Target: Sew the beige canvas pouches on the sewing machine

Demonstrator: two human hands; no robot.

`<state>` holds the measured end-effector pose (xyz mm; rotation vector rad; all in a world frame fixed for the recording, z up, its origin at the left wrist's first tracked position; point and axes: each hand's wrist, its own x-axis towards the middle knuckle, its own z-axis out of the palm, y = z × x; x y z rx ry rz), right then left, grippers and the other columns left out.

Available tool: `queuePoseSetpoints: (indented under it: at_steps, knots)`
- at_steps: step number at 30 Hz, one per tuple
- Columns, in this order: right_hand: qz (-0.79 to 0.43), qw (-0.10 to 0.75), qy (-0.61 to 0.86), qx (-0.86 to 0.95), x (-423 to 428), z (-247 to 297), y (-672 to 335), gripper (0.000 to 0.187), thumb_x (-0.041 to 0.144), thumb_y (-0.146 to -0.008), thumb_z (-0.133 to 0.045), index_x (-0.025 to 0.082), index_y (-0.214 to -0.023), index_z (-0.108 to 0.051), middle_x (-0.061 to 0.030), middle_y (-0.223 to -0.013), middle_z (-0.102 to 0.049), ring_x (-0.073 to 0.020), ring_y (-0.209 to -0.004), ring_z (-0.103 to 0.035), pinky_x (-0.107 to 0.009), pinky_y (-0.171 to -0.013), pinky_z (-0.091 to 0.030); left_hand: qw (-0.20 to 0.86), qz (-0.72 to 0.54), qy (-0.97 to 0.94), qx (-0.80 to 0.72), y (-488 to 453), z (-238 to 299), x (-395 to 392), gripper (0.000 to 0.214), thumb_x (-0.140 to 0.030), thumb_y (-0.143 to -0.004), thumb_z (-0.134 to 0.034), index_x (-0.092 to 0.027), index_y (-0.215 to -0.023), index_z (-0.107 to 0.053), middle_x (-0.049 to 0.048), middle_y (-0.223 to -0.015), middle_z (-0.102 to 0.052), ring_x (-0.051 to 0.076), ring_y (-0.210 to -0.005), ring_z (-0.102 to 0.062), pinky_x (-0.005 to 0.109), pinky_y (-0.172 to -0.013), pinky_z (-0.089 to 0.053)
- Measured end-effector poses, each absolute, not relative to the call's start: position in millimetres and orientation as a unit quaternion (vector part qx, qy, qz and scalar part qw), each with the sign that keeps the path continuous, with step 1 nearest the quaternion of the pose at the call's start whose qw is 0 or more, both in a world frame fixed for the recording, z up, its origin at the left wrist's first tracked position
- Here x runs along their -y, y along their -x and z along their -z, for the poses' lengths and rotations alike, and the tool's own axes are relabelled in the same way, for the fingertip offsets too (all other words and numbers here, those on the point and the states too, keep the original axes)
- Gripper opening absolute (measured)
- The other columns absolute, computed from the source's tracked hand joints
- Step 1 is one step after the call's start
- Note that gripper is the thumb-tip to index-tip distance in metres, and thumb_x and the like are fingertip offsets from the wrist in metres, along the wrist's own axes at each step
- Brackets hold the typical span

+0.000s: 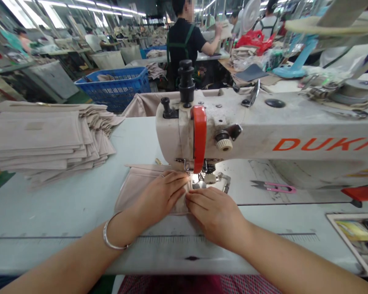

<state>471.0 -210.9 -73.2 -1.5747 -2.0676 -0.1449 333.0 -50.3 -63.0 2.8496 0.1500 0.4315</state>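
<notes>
A beige fabric piece [131, 190] lies flat on the sewing table under the head of a white sewing machine [263, 130]. My left hand [159, 198] rests on the fabric, fingers stretched flat and pointing toward the needle area [199, 176]. My right hand [214, 212] lies next to it on the fabric's right edge, fingers extended flat and pressed down just in front of the presser foot. A silver bangle [110, 241] circles my left wrist.
A tall stack of beige fabric pieces [46, 139] sits at the table's left. Pink thread snips [276, 188] lie right of the needle. A blue basket [116, 87] stands behind the table. A person in black [184, 45] works at a farther bench.
</notes>
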Motion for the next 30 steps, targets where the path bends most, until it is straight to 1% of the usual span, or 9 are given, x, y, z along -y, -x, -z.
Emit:
queuePoseSetpoints:
  at_steps: [10, 13, 15, 18, 19, 21, 24, 26, 30]
  knots:
    - [0.022, 0.276, 0.597, 0.753, 212, 73, -468, 0.023, 0.010, -0.092, -0.051, 0.012, -0.109, -0.066, -0.0097, -0.110, -0.071, -0.0224, -0.107, -0.063, -0.037, -0.090, -0.049, 0.145, -0.116, -0.982, -0.044, -330, 58, 51, 0.031, -0.021, -0.101, -0.044, -0.016, -0.130, -0.055, 0.0087, -0.134, -0.060, 0.019, -0.123, -0.056, 0.039, -0.108, -0.045]
    - [-0.023, 0.264, 0.600, 0.755, 220, 58, -477, 0.026, 0.011, -0.092, -0.052, 0.017, -0.114, -0.064, -0.0068, -0.116, -0.069, -0.0201, -0.112, -0.060, -0.037, -0.097, -0.045, 0.157, -0.065, -0.985, -0.024, -320, 54, 50, 0.058, -0.042, -0.093, -0.060, -0.016, -0.142, -0.044, 0.0123, -0.146, -0.049, 0.025, -0.134, -0.047, 0.044, -0.113, -0.041]
    - [-0.076, 0.234, 0.602, 0.760, 230, 42, -490, 0.039, 0.008, -0.086, -0.055, 0.021, -0.122, -0.061, -0.0045, -0.125, -0.065, -0.0209, -0.121, -0.055, -0.041, -0.104, -0.039, 0.160, -0.045, -0.986, -0.005, -310, 52, 51, 0.076, -0.051, -0.086, -0.068, -0.017, -0.147, -0.038, 0.0132, -0.153, -0.041, 0.028, -0.140, -0.040, 0.047, -0.115, -0.039]
    - [-0.094, 0.174, 0.638, 0.744, 244, 25, -513, 0.059, -0.002, -0.075, -0.053, 0.026, -0.126, -0.058, -0.0033, -0.133, -0.059, -0.0253, -0.126, -0.048, -0.046, -0.105, -0.036, 0.173, -0.051, -0.984, 0.009, -300, 51, 55, 0.052, -0.034, -0.096, -0.056, -0.021, -0.145, -0.042, 0.0094, -0.152, -0.042, 0.024, -0.141, -0.039, 0.045, -0.116, -0.038]
    - [-0.085, 0.158, 0.651, 0.737, 245, 24, -519, 0.057, -0.004, -0.075, -0.052, 0.027, -0.122, -0.060, -0.0038, -0.129, -0.059, -0.0260, -0.123, -0.049, -0.046, -0.102, -0.038, 0.181, -0.056, -0.982, 0.011, -299, 51, 57, 0.046, -0.025, -0.098, -0.050, -0.021, -0.144, -0.044, 0.0083, -0.151, -0.045, 0.021, -0.141, -0.040, 0.043, -0.116, -0.038]
    - [-0.060, 0.141, 0.683, 0.715, 241, 30, -528, 0.038, -0.001, -0.080, -0.054, 0.023, -0.109, -0.063, -0.0061, -0.115, -0.062, -0.0258, -0.111, -0.054, -0.042, -0.093, -0.044, 0.192, -0.070, -0.979, 0.001, -300, 51, 60, 0.047, -0.013, -0.095, -0.045, -0.019, -0.142, -0.044, 0.0081, -0.148, -0.049, 0.020, -0.139, -0.042, 0.043, -0.116, -0.039]
    - [0.006, 0.153, 0.755, 0.637, 223, 47, -526, 0.004, 0.018, -0.089, -0.063, 0.018, -0.092, -0.060, -0.0072, -0.092, -0.061, -0.0229, -0.085, -0.058, -0.034, -0.072, -0.047, 0.179, -0.088, -0.979, -0.030, -306, 53, 63, 0.051, -0.009, -0.089, -0.049, -0.018, -0.140, -0.046, 0.0088, -0.142, -0.053, 0.023, -0.132, -0.049, 0.046, -0.113, -0.042]
    - [0.051, 0.185, 0.763, 0.617, 213, 56, -517, 0.012, 0.027, -0.091, -0.062, 0.017, -0.087, -0.059, -0.0068, -0.085, -0.060, -0.0218, -0.076, -0.056, -0.033, -0.064, -0.045, 0.174, -0.103, -0.978, -0.051, -309, 53, 63, 0.046, -0.012, -0.092, -0.050, -0.021, -0.137, -0.050, 0.0076, -0.137, -0.056, 0.023, -0.126, -0.052, 0.046, -0.109, -0.046]
    - [0.007, 0.260, 0.612, 0.747, 215, 58, -496, 0.013, 0.025, -0.097, -0.052, 0.018, -0.094, -0.063, -0.0065, -0.091, -0.063, -0.0210, -0.087, -0.057, -0.034, -0.076, -0.047, 0.177, -0.146, -0.973, -0.026, -313, 51, 61, 0.041, -0.012, -0.097, -0.045, -0.020, -0.137, -0.049, 0.0070, -0.137, -0.055, 0.020, -0.128, -0.050, 0.039, -0.110, -0.045]
